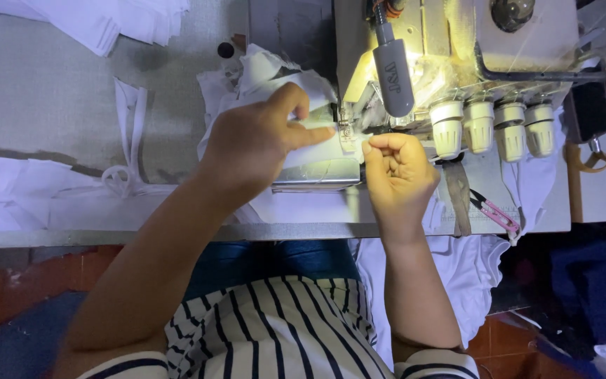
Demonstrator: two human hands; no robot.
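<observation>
One label is visible: light lettering moulded on the grey oblong lamp housing point(393, 70), mounted on the sewing machine point(457, 42) at the upper centre. No packages, signs or screens appear.

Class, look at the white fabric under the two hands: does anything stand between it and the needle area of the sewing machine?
Nothing visible does. The left hand presses the white fabric flat, its fingertip close to the presser foot. The right hand pinches the fabric's edge just right of the foot. The pink snips lie off to the right.
</observation>
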